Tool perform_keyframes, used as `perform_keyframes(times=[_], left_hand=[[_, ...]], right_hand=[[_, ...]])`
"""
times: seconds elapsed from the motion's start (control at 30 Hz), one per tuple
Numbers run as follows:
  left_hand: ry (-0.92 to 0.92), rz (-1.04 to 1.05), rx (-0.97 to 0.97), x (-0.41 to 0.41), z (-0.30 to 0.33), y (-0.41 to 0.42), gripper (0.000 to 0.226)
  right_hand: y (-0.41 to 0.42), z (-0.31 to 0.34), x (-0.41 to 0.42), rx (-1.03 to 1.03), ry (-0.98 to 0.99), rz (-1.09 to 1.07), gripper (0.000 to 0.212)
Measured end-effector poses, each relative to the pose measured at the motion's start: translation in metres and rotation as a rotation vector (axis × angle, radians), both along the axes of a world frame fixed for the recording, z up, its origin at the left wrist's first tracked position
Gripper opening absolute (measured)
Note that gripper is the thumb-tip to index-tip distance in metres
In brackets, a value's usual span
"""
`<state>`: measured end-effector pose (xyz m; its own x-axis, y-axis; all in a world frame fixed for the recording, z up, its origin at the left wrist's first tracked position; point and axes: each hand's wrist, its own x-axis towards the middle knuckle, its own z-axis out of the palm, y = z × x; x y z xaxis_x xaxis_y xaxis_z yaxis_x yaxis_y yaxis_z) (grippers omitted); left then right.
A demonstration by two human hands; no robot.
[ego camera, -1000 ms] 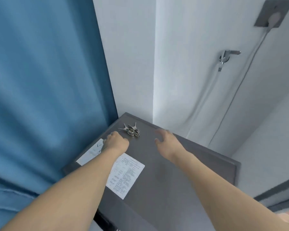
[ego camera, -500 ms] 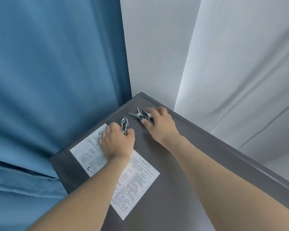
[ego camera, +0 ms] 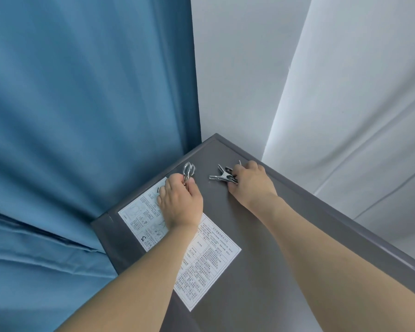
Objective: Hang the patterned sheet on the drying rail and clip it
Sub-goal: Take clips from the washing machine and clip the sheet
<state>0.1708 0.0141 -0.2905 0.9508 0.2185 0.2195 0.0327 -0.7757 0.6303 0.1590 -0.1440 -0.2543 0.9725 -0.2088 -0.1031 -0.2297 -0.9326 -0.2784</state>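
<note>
Two bare hands reach forward over a grey worktop (ego camera: pixel 261 271), seen from above by a head camera; the left hand (ego camera: pixel 181 207) is curled, knuckles up, pinching the handles of a metal clip (ego camera: pixel 188 171), whose looped end pokes out beyond the fingers and sits just above the surface; the right hand (ego camera: pixel 252 182) lies a little to the right, its fingers curled around one end of a small cluster of clips (ego camera: pixel 224 176) resting on the worktop, their shiny prongs splaying out to the left; the two hands are near each other but apart. Under the left wrist lies a white printed label (ego camera: pixel 209 257), stuck flat on the worktop and running diagonally toward the viewer, covered in small text, tables and diagrams too fine to read. On the left a blue curtain (ego camera: pixel 82 116) hangs in long folds and meets the worktop's left edge; behind the far corner stands a pale wall (ego camera: pixel 237 80); to the right, a white panel (ego camera: pixel 357 104) slants away. No patterned sheet and no drying rail can be seen in this view.
</note>
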Motion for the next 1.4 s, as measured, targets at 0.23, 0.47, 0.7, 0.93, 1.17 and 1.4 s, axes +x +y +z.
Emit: perform_keyframes(times=[0.23, 0.47, 0.7, 0.93, 1.17, 1.4], left_hand=[[0.198, -0.025, -0.499, -0.064, 0.051, 0.002, 0.016], [0.493, 0.032, -0.895, -0.151, 0.109, 0.001, 0.018], [0.339, -0.066, -0.963, -0.240, 0.192, 0.057, 0.012], [0.198, -0.361, -0.858, -0.353, 0.264, 0.144, 0.005], [0.074, -0.654, -0.766, -0.409, 0.332, 0.203, 0.004], [-0.055, -0.813, -0.627, -0.428, 0.404, 0.239, 0.012]], right_hand=[[-0.007, 0.042, -0.089, 0.923, -0.117, -0.505, 0.015], [0.012, 0.088, -0.193, 1.446, -0.214, -0.668, 0.012], [0.068, 0.139, -0.277, 1.689, -0.374, -0.672, 0.011], [0.170, 0.191, -0.378, 1.719, -0.582, -0.646, 0.004], [0.236, 0.276, -0.455, 1.582, -0.743, -0.504, 0.015], [0.275, 0.354, -0.489, 1.387, -0.767, -0.378, 0.021]])
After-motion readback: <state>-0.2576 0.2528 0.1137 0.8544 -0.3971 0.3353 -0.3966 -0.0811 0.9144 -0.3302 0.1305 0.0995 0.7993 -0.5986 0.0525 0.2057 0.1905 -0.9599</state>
